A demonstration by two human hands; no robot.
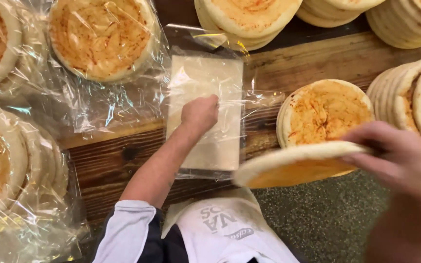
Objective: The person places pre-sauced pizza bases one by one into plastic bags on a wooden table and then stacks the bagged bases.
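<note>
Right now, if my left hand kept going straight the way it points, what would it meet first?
The left hand is already on the clear plastic bags; straight ahead, probably the flatbread stack at the top, though depth is unclear.

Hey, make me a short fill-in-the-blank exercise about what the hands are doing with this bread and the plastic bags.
1. The left hand rests as a closed ____ on the stack of clear bags.
2. The right hand holds one round flatbread by its ____.
3. The bags lie on a table made of ____.
4. The flatbreads at the left are already wrapped in clear ____.

Missing words: fist; edge; wood; plastic
</note>
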